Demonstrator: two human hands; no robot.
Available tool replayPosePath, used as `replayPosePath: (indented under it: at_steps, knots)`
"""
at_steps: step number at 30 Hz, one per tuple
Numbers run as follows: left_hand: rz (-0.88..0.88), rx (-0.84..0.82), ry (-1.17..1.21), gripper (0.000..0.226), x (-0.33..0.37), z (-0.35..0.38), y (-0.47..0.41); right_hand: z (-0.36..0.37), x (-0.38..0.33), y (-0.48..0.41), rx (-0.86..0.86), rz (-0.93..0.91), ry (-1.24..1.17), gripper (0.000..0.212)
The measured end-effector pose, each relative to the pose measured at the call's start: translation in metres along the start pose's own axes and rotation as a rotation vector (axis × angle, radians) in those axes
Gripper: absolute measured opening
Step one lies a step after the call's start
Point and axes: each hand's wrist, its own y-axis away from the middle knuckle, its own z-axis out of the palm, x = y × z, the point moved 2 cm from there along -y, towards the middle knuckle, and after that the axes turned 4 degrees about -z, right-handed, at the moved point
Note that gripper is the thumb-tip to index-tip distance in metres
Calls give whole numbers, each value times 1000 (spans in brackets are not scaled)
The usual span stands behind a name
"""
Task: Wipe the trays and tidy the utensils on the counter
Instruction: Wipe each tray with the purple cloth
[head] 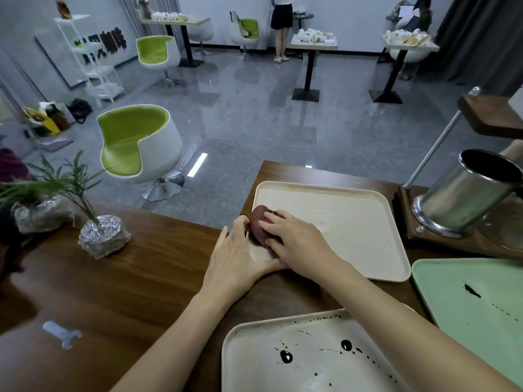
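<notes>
Dark-grained wooden counter [127, 278] carries foil-wrapped potted plants [103, 234] at the left and a small pale plastic piece [60, 335] near left. At the right stands a steel cylindrical canister [458, 199] on a wooden stand. Nearest lies a cream tray spattered with black drops [254, 363], and beside it on the right a mint-green tray [467, 321] with a black smear.

Farther off, a smooth cream rectangular tray with rounded corners [353, 222] looks clean. The left hand [235, 256] grips its near-left corner. The right hand [294, 244] presses a bunched dark red cloth [257, 222] flat-fingered onto the tray's left side.
</notes>
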Motion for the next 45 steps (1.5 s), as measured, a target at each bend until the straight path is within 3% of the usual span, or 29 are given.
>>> replayPosePath:
  at_steps: [4, 10, 14, 18, 22, 25, 29, 32, 42, 45]
  knots:
    - [32, 24, -7, 125, -3, 1, -1, -1, 2, -13, -15, 46, 36, 35]
    - [50, -17, -52, 124, -4, 4, -5, 1, 31, -64, -4, 213, 65, 27]
    - [39, -20, -75, 133, -7, 7, -7, -6, 24, -54, -33, 166, 47, 28]
    - [34, 4, -59, 142, -13, 10, -10, -15, 4, -14, -108, 100, -61, 42]
    - [131, -3, -202, 124, -20, 14, -13, -25, -3, 30, -104, 118, -12, 37]
    - [190, -65, -410, 107, -25, 21, -14, -37, 14, 70, -104, 234, 61, 33]
    - [153, -91, -456, 113, -26, 23, -15, -57, 51, 119, -79, 532, 221, 29]
    - [157, -101, -469, 116, -24, 23, -15, -57, 60, 126, -59, 615, 284, 26]
    - [158, -107, -499, 118, -22, 22, -12, -7, 27, 30, 91, 308, 174, 24]
    - [147, -115, -500, 117, -21, 22, -12, -17, 66, 31, 90, 422, 149, 21]
